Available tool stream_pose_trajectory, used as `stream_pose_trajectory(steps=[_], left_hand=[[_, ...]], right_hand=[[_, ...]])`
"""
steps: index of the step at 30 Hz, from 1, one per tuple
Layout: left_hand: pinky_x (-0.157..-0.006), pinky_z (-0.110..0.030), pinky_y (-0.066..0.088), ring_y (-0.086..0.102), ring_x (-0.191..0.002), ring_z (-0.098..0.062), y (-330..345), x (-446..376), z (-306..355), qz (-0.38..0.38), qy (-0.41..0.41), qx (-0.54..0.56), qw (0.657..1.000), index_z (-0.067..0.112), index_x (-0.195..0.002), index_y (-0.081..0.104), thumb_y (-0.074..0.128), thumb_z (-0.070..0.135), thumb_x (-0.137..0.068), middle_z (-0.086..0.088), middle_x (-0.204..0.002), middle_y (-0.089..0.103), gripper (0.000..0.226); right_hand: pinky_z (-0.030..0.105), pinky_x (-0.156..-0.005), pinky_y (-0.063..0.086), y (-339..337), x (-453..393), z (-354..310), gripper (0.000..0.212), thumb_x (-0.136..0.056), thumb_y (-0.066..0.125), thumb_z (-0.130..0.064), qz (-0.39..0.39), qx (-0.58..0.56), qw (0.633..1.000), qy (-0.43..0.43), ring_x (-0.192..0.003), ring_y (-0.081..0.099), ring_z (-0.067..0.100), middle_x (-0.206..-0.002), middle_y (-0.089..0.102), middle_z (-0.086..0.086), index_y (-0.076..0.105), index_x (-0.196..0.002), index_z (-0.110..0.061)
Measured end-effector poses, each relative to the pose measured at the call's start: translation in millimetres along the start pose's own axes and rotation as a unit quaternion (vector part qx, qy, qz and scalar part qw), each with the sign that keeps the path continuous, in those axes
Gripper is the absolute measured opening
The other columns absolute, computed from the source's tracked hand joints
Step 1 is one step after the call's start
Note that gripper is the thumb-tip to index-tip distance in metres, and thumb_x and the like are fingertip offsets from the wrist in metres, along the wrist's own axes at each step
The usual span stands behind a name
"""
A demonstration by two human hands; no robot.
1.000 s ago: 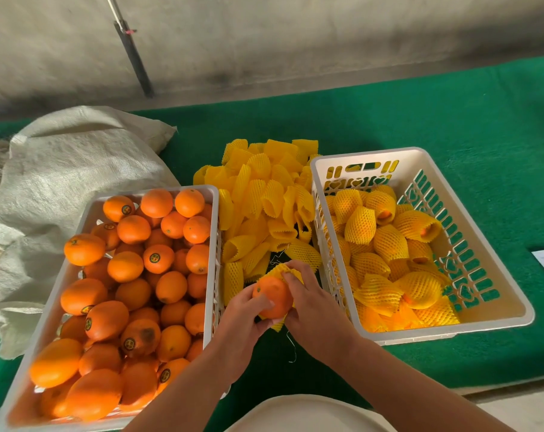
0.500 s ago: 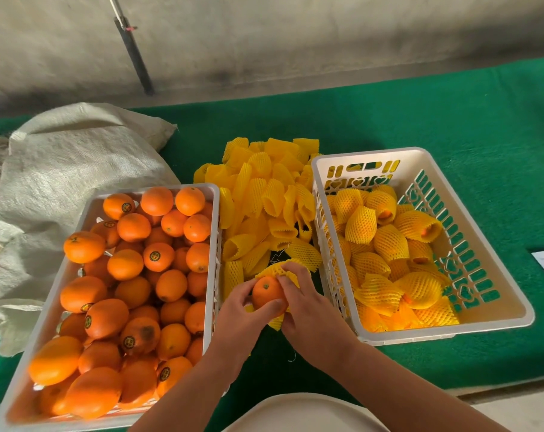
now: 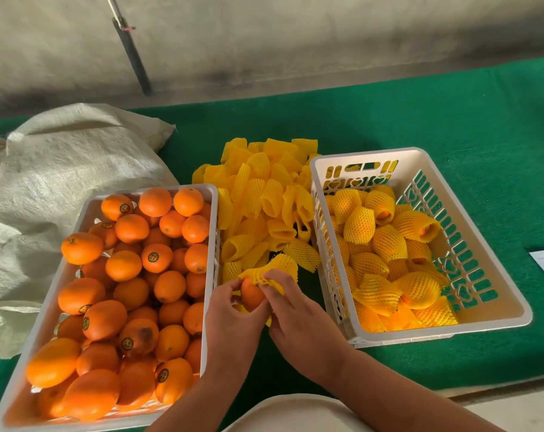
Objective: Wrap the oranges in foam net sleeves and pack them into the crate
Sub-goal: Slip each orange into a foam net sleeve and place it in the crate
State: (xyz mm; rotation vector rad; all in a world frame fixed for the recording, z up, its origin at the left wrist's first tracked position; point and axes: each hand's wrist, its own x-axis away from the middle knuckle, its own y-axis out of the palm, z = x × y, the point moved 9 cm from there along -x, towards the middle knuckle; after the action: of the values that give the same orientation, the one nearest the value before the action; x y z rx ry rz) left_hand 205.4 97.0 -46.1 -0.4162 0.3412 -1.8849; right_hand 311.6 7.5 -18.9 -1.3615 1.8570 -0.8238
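Both hands (image 3: 233,310) (image 3: 298,316) pinch sleeve (image 3: 272,271) over orange (image 3: 251,296) btwn crates

green table (image 3: 420,120), two crates (image 3: 420,325), sleeves (image 3: 264,194), sack (image 3: 61,169)

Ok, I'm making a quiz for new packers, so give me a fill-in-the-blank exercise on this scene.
1. The bare oranges fill the crate on the person's ____ side.
2. Both hands, left hand and right hand, hold one orange partly inside a ____ foam sleeve.
3. The loose sleeves lie ____ the two crates.
4. The cloth on the table is ____.

Missing words: left; yellow; between; green
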Motion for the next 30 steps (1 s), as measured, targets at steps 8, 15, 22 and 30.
stream_pose_trajectory(steps=[8, 15, 22, 30], left_hand=[[-0.092, -0.043, 0.061, 0.062, -0.117, -0.017, -9, 2, -9, 0.035, -0.015, 0.065, 0.997, 0.047, -0.128, 0.053, 0.077, 0.065, -0.070, 0.017, -0.129, 0.060, 0.065], [-0.087, -0.030, 0.061, 0.058, -0.124, -0.015, -26, 0, 4, 0.035, 0.068, 0.033, 0.996, 0.039, -0.131, 0.051, 0.079, 0.064, -0.068, 0.017, -0.132, 0.054, 0.074], [-0.089, -0.032, 0.061, 0.048, -0.131, -0.009, -30, 1, 29, 0.027, 0.150, -0.038, 0.988, 0.035, -0.135, 0.049, 0.074, 0.064, -0.071, 0.024, -0.139, 0.042, 0.075], [-0.095, -0.018, 0.043, 0.037, -0.130, -0.001, -17, 6, 43, 0.003, 0.189, -0.102, 0.977, 0.032, -0.140, 0.043, 0.072, 0.060, -0.074, 0.023, -0.142, 0.037, 0.078]], right_hand=[[0.023, -0.084, 0.060, -5, 0, -27, 0.055, -0.100, 0.055, -0.024, 0.015, 0.052, 0.994, -0.090, -0.112, 0.051, 0.011, -0.154, 0.032, 0.004, 0.038, -0.151, -0.011], [0.015, -0.071, 0.053, -24, 4, -19, 0.044, -0.101, 0.058, -0.048, 0.038, -0.063, 0.997, -0.037, -0.106, 0.056, 0.004, -0.147, 0.036, -0.015, 0.046, -0.142, -0.041], [0.017, -0.105, 0.033, -37, -14, 20, 0.115, -0.064, 0.064, -0.094, 0.090, -0.195, 0.959, 0.185, -0.138, 0.028, -0.009, -0.155, 0.025, -0.028, 0.005, -0.156, -0.056], [0.031, -0.110, 0.036, -30, -22, 16, 0.129, -0.058, 0.078, -0.086, 0.070, -0.221, 0.952, 0.199, -0.137, 0.027, 0.000, -0.161, 0.020, -0.030, -0.006, -0.154, -0.064]])
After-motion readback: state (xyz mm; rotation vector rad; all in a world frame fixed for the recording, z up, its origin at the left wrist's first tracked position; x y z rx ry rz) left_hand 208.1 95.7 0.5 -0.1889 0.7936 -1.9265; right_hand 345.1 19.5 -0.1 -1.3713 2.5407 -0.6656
